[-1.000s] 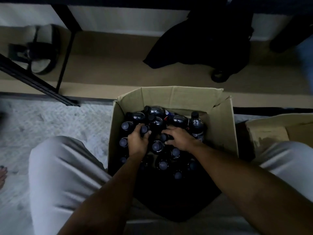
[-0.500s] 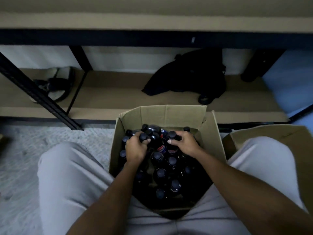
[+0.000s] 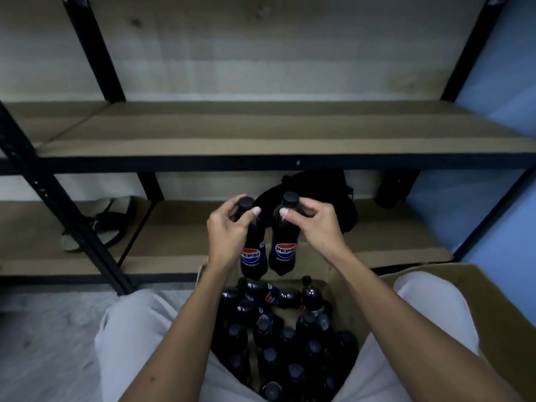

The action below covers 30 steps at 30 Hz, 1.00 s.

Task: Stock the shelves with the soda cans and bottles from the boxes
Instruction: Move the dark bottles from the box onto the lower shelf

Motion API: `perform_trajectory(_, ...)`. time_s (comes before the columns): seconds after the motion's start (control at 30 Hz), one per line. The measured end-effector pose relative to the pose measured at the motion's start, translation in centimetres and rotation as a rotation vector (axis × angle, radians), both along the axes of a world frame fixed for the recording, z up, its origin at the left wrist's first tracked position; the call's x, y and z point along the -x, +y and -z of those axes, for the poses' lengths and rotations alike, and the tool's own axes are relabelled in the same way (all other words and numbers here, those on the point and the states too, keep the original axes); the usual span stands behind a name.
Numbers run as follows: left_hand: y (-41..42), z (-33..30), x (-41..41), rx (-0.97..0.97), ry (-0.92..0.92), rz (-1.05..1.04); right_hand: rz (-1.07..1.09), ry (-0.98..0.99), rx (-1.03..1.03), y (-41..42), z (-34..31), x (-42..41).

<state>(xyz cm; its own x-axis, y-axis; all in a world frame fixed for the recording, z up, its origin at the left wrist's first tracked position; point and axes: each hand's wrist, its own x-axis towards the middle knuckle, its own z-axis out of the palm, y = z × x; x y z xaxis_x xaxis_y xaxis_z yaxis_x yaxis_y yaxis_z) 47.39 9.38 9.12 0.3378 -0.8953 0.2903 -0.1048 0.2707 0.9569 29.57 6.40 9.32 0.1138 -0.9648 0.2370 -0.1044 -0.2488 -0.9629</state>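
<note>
Above the box, the left hand and right hand each pinch a bottle neck (fingertips only); either bottle could slip, or clip the shelf edge.

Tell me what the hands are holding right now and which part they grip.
Each holds one dark plastic Pepsi bottle by its neck, below the cap: left hand the left bottle, right hand the right bottle.

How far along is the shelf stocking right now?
Done: nothing stocked yet; the middle shelf holds no bottles. In hand: the left hand and right hand each grip a Pepsi bottle by the neck, lifted above the box. Left: many bottles in the box, and a second box whose contents are hidden.
</note>
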Motion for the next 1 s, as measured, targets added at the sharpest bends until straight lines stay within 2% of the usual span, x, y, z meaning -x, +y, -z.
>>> perform_trajectory(0.33,-4.7,-15.1,1.1,0.207,0.048,0.132,0.012,-0.224,0.12,-2.6,-15.4,-0.2)
perform_trajectory(0.57,-10.2,-23.6,2.6,0.328,0.018,0.125,0.045,-0.249,0.225,-7.5,-23.3,0.8)
perform_trajectory(0.7,-13.7,-24.9,3.0,0.314,0.031,0.08,0.054,-0.228,0.215,-11.0,-24.4,0.9)
perform_trajectory(1.0,-18.9,-23.0,2.6,0.248,0.074,0.03,0.098,-0.179,0.179,-17.5,-22.3,-0.3)
